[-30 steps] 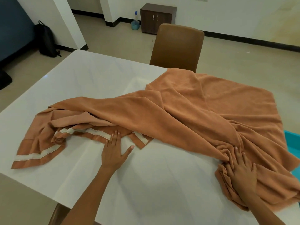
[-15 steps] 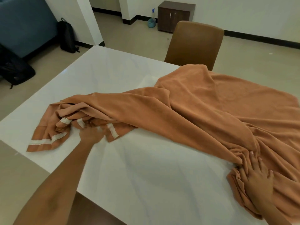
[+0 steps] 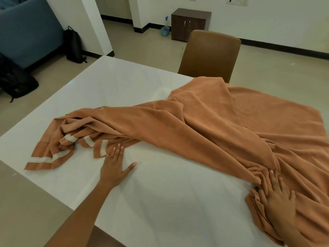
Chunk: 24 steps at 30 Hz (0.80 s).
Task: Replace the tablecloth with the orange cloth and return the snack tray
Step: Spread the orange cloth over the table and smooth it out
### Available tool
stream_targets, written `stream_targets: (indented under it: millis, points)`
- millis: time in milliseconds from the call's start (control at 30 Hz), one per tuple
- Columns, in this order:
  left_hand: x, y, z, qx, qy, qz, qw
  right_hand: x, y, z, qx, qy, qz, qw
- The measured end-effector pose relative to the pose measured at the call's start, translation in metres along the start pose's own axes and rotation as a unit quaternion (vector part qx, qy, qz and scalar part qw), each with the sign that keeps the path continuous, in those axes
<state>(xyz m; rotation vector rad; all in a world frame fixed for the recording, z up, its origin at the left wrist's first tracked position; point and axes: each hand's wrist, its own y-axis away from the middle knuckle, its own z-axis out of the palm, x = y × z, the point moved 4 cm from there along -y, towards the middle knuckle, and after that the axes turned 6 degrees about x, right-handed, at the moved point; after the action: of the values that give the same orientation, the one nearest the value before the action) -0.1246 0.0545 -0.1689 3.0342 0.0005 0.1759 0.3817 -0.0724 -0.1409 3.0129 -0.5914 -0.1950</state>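
The orange cloth [image 3: 222, 125] with a pale stripe along its hem lies rumpled across the white table [image 3: 124, 90], spread wider on the right and bunched in folds toward the left. My left hand [image 3: 114, 168] lies flat on the bare tabletop, its fingertips touching the striped hem. My right hand [image 3: 277, 198] presses flat on a gathered bunch of the cloth at the table's near right edge. No snack tray is in view.
A brown chair [image 3: 210, 54] stands at the table's far side. Beyond it are a dark small cabinet [image 3: 190, 24] and a spray bottle [image 3: 164, 27]. Black bags [image 3: 73, 45] and a blue sofa [image 3: 30, 31] sit at the left.
My left hand gripped the bunched hem half a second ago and now lies flat with fingers straight at the hem's edge. The hem is more gathered than before. My right hand stays pressed on the cloth.
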Motion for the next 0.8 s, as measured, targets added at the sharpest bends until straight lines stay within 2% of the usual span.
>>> stream_targets:
  millis: [233, 333, 400, 467, 533, 667, 733, 800]
  points:
    - [-0.059, -0.017, -0.025, -0.048, -0.060, -0.113, 0.991, 0.004, -0.002, 0.003, 0.007, -0.006, -0.009, 1.000]
    - [-0.029, -0.026, -0.034, -0.064, 0.007, -0.189, 0.980, 0.004, -0.001, 0.000, 0.003, 0.003, -0.013, 1.000]
    - [0.019, -0.018, -0.031, -0.044, 0.044, -0.190, 0.980, 0.005, -0.003, -0.002, -0.008, 0.020, -0.011, 1.000]
    - [0.083, 0.007, -0.018, -0.017, 0.054, -0.102, 0.993, 0.004, 0.002, -0.004, -0.009, 0.044, -0.010, 0.999]
    - [0.144, 0.043, -0.007, 0.009, 0.081, 0.027, 0.996, 0.002, 0.016, -0.002, -0.008, 0.041, -0.003, 0.999]
    - [0.223, 0.092, 0.006, 0.050, 0.064, 0.245, 0.966, 0.008, 0.053, 0.010, -0.052, 0.027, -0.042, 0.997]
    - [0.247, 0.102, 0.007, 0.058, 0.054, 0.307, 0.949, 0.018, 0.070, 0.011, -0.080, 0.016, -0.091, 0.993]
    - [0.267, 0.109, 0.006, 0.059, 0.054, 0.358, 0.930, 0.028, 0.090, 0.006, -0.084, -0.055, -0.129, 0.986]
